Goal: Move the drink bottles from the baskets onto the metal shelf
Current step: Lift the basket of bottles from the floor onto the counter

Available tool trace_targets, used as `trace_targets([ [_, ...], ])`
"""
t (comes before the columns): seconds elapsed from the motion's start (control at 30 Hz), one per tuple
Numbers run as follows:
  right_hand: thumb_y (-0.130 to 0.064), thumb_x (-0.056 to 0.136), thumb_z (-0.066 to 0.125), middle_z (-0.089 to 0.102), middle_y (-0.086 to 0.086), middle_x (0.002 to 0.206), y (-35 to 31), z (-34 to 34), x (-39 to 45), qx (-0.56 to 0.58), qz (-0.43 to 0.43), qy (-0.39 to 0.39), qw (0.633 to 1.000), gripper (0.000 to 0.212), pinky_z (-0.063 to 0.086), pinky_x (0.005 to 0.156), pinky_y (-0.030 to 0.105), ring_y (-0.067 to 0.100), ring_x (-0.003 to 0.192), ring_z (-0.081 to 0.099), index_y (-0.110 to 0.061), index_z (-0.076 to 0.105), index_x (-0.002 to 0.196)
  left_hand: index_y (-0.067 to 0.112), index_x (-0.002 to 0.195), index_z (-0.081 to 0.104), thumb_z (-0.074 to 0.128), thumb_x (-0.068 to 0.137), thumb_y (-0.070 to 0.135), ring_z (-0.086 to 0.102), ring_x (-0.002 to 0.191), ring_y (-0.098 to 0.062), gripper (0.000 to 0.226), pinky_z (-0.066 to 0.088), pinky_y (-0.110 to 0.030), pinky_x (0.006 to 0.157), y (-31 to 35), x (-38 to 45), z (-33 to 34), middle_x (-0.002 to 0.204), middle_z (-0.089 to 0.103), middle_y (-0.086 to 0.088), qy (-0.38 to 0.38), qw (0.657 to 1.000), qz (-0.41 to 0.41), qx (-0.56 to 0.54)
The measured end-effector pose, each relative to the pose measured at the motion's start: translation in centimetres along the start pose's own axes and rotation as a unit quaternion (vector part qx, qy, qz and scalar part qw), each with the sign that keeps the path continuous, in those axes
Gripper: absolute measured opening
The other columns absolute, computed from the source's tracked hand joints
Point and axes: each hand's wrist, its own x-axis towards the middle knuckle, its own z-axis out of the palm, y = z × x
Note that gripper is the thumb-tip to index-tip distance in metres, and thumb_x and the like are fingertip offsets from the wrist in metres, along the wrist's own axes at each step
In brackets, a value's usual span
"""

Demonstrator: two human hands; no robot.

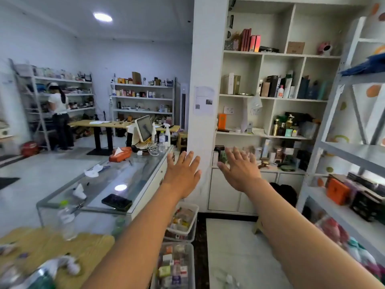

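Both hands raised, fingers spread, holding nothing, in front of the white pillar (205,80).

Left hand (183,174): palm outward, fingers straight, overlapping the pillar's lower edge. Right hand (239,170): fingers splayed, just right of the pillar, before the white cubby bookcase (268,94). Baskets: two white bins on the floor below the pillar, the farther basket (184,220) and the nearer basket (175,265), both packed with small boxes and packets; contents too blurred to pick out bottles. Metal shelf (352,149): white frame, far right of the pillar, orange box (337,193) on a lower tier. Glass counter (108,182): left of the pillar, carrying a dark phone (116,202). Clear bottle (66,220): well left of the pillar, on the wooden table (62,245).
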Motion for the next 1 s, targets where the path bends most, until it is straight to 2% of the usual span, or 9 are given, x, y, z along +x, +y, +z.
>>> trace_targets([
  [0.17,-0.059,0.102,0.015,0.000,0.009,0.166,-1.9,6.4,3.2,0.013,-0.069,-0.052,0.996,0.069,0.001,0.123,0.050,0.031,0.152,0.007,-0.025,-0.005,0.158,0.023,0.153,0.008,0.015,0.103,0.044,0.003,0.149,-0.023,0.056,0.006,-0.063,0.114,-0.8,1.9,5.3,0.162,0.006,-0.002,-0.046,0.998,-0.051,-0.003],
  [0.43,-0.060,0.101,0.011,-0.006,0.008,0.166,1.4,16.7,8.2,0.046,-0.158,-0.098,0.982,0.069,-0.004,0.123,0.051,0.028,0.153,0.000,-0.028,-0.011,0.157,0.024,0.153,0.008,0.015,0.102,0.046,0.005,0.149,-0.022,0.056,0.009,-0.058,0.116,1.4,6.4,15.5,0.162,0.009,-0.001,-0.089,0.982,-0.156,-0.061],
  [0.53,-0.067,0.090,-0.005,-0.007,0.007,0.166,3.1,20.3,9.5,0.060,-0.194,-0.124,0.971,0.077,-0.006,0.122,0.051,0.027,0.153,-0.002,-0.029,-0.012,0.157,0.026,0.153,0.008,0.013,0.101,0.048,0.005,0.149,-0.021,0.057,0.010,-0.057,0.117,2.6,7.4,19.6,0.162,0.008,0.000,-0.118,0.966,-0.207,-0.102],
  [0.57,-0.067,0.091,-0.006,-0.007,0.006,0.166,3.9,21.8,10.1,0.065,-0.202,-0.134,0.968,0.076,-0.007,0.122,0.051,0.027,0.153,-0.003,-0.029,-0.013,0.156,0.026,0.153,0.008,0.014,0.101,0.047,0.005,0.149,-0.021,0.056,0.011,-0.056,0.117,3.0,7.8,21.1,0.162,0.008,0.000,-0.126,0.960,-0.224,-0.112],
  [0.63,-0.059,0.100,0.006,-0.005,0.005,0.167,5.6,25.0,11.2,0.079,-0.211,-0.152,0.962,0.066,-0.007,0.122,0.051,0.025,0.153,-0.004,-0.031,-0.013,0.156,0.026,0.153,0.008,0.014,0.102,0.044,0.005,0.149,-0.019,0.054,0.012,-0.055,0.117,3.7,8.2,23.8,0.162,0.007,0.001,-0.146,0.946,-0.259,-0.131],
  [0.73,-0.055,0.104,0.016,-0.004,0.003,0.167,7.9,29.4,12.4,0.088,-0.219,-0.189,0.953,0.064,-0.008,0.122,0.049,0.023,0.153,-0.005,-0.030,-0.008,0.157,0.026,0.153,0.006,0.015,0.103,0.042,0.004,0.148,-0.018,0.054,0.008,-0.053,0.118,4.9,8.1,27.4,0.162,0.006,0.002,-0.169,0.924,-0.304,-0.160],
  [0.9,-0.052,0.105,0.016,-0.003,0.007,0.167,9.4,34.5,13.7,0.086,-0.231,-0.258,0.934,0.063,-0.004,0.123,0.049,0.025,0.153,-0.003,-0.027,-0.008,0.158,0.027,0.154,0.010,0.017,0.103,0.043,0.009,0.148,-0.017,0.053,0.012,-0.050,0.118,7.0,6.9,32.5,0.161,0.011,0.002,-0.190,0.887,-0.371,-0.201],
  [1.0,-0.058,0.102,0.010,-0.004,0.007,0.167,9.4,37.2,15.0,0.090,-0.235,-0.285,0.925,0.066,-0.004,0.122,0.049,0.025,0.153,-0.003,-0.029,-0.008,0.157,0.028,0.153,0.011,0.017,0.103,0.043,0.011,0.147,-0.017,0.053,0.016,-0.048,0.117,7.8,6.8,34.8,0.160,0.013,0.002,-0.203,0.878,-0.386,-0.196],
])
